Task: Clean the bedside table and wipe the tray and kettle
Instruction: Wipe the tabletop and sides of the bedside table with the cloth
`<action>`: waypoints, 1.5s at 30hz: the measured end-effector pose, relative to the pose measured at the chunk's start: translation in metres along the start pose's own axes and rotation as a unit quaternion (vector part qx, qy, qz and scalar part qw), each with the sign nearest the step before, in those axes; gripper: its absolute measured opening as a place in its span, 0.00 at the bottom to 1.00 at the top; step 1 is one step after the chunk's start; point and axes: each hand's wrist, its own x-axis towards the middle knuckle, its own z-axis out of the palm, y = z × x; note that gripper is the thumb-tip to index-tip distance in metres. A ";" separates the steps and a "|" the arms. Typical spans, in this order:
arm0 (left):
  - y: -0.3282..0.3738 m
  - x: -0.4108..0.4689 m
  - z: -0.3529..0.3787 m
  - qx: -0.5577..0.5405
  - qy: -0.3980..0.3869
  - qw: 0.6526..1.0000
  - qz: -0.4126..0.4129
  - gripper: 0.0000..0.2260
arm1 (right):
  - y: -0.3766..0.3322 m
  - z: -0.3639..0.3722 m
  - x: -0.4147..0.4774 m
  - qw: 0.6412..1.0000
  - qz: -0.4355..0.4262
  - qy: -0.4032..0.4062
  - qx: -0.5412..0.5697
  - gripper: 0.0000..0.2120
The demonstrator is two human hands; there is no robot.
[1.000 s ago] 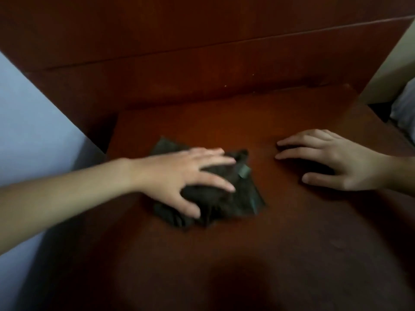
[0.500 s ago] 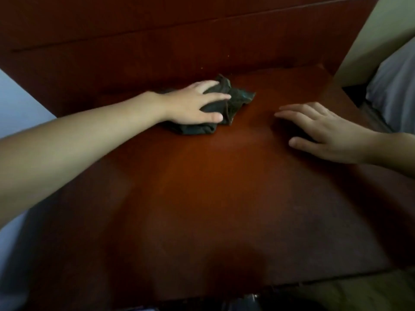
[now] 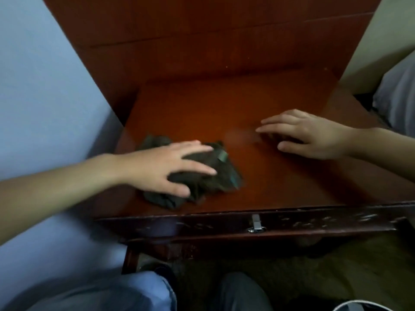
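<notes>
The reddish-brown bedside table (image 3: 224, 108) fills the middle of the head view. A crumpled dark cloth (image 3: 202, 182) lies on its front left part. My left hand (image 3: 161, 167) presses flat on the cloth, fingers spread and straight, pointing right. My right hand (image 3: 307, 135) rests on the table top at the right, fingers relaxed and pointing left, holding nothing. No tray or kettle shows in this view.
A dark wooden back panel (image 3: 213, 41) rises behind the table. A pale blue surface (image 3: 45, 86) lies along the left side. The table's carved front edge has a metal drawer pull (image 3: 256, 223). My knees in jeans (image 3: 125, 292) are below, bedding (image 3: 399, 95) at the right.
My left hand has dragged the cloth from the table's back edge toward the front left. The view has tilted down, showing the front edge and my knees. My right hand stays put.
</notes>
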 end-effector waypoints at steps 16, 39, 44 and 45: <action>0.006 -0.091 0.030 -0.023 0.079 0.970 -0.230 0.25 | -0.029 0.010 -0.014 0.996 0.041 0.013 0.079 0.19; 0.029 -0.095 0.070 -0.034 0.312 0.937 -0.155 0.21 | -0.101 0.043 -0.037 0.989 -0.048 0.124 0.067 0.24; 0.037 -0.100 0.068 0.006 0.274 0.955 -0.112 0.20 | -0.115 0.047 -0.044 0.990 -0.062 0.123 -0.006 0.27; 0.035 -0.102 0.068 0.017 0.274 0.956 -0.107 0.20 | -0.115 0.049 -0.045 0.989 -0.071 0.129 -0.020 0.27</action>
